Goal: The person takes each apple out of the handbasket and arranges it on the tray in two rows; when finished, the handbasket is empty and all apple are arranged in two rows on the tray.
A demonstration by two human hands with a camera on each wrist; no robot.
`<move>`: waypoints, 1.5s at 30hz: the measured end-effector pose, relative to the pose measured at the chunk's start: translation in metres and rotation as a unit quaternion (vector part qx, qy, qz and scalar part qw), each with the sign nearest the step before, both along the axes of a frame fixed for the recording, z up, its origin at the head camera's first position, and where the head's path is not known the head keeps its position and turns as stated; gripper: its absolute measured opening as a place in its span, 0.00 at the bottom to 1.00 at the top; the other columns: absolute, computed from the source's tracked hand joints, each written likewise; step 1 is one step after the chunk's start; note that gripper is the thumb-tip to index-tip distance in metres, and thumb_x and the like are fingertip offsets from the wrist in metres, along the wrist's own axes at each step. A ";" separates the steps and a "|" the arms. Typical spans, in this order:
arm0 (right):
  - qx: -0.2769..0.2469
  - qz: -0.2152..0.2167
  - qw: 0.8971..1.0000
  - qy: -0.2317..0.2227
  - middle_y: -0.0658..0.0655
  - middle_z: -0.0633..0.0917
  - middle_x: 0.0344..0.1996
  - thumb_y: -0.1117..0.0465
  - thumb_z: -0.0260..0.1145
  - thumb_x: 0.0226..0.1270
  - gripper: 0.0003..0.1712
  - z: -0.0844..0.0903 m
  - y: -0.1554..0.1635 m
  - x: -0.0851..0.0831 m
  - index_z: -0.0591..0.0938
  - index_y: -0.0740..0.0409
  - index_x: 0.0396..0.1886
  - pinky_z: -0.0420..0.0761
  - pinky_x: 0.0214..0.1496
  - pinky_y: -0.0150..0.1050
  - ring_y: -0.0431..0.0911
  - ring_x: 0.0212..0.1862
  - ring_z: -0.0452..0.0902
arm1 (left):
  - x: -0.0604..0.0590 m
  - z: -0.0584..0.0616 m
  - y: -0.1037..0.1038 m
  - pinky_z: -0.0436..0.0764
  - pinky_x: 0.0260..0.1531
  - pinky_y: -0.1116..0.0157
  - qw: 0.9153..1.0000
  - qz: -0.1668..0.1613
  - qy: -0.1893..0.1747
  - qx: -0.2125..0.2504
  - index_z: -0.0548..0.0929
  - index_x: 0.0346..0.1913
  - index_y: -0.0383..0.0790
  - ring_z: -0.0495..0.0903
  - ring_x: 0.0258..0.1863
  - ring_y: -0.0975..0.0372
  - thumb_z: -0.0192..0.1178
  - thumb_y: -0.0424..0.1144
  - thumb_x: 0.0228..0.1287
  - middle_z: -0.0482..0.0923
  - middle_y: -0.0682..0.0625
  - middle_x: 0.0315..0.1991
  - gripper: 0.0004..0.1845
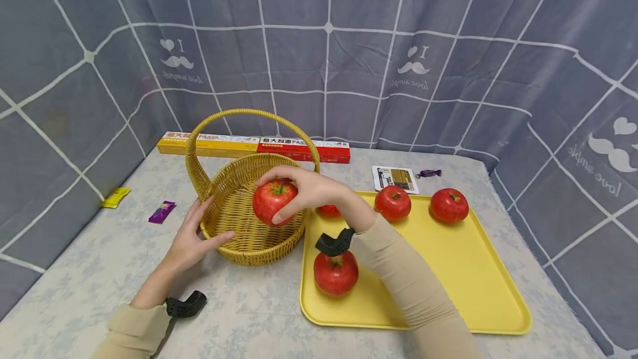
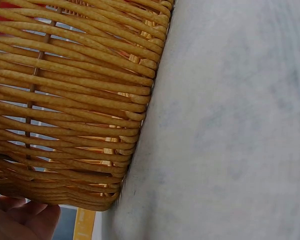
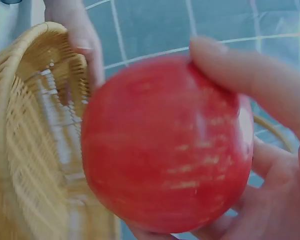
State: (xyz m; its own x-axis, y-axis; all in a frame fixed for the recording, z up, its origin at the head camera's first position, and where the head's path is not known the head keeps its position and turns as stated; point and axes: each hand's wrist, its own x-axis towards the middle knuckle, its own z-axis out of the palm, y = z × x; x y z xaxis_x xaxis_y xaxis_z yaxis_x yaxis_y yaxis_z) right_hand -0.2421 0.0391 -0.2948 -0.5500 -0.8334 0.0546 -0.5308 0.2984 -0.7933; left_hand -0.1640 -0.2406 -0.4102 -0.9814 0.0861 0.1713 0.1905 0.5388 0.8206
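Note:
My right hand (image 1: 311,190) grips a red apple (image 1: 274,201) above the opening of the round wicker basket (image 1: 294,245). In the right wrist view the apple (image 3: 165,145) fills the middle, with the thumb on its upper side and the other fingers partly hidden behind it. At the basket's near left side, my left hand (image 1: 189,242) holds the wall, thumb over the rim and fingers along the outside. The left wrist view shows its fingertips (image 2: 42,220) against the woven side (image 2: 75,100). The visible basket floor is bare weave.
A yellow tray (image 1: 448,270) on the right bears several red apples, one (image 1: 336,274) at its near left. Yellow (image 1: 209,145) and red (image 1: 309,152) pasta boxes lie behind the basket's tall handle (image 1: 244,111). Small wrapped packets (image 1: 161,212) lie at left, a flat pack (image 1: 395,179) behind the tray.

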 end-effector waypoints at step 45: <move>0.046 -0.274 0.961 -0.018 0.37 0.74 0.52 0.62 0.74 0.48 0.41 -0.096 0.348 0.106 0.69 0.56 0.64 0.78 0.43 0.33 0.30 0.50 0.68 | -0.001 -0.001 -0.007 0.51 0.58 0.33 1.000 -0.008 0.019 0.010 0.48 0.74 0.39 0.40 0.70 0.38 0.68 0.41 0.54 0.33 0.38 0.74 0.50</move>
State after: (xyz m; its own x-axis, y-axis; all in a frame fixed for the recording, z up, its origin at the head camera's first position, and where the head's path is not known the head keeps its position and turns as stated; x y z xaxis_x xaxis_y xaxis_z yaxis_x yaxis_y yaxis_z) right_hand -0.1366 0.3874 -0.3912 -0.9074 -0.4190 -0.0330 -0.2467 0.5946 -0.7653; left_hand -0.1652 -0.2479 -0.4109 -0.9726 0.0981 0.2108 0.2308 0.5182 0.8236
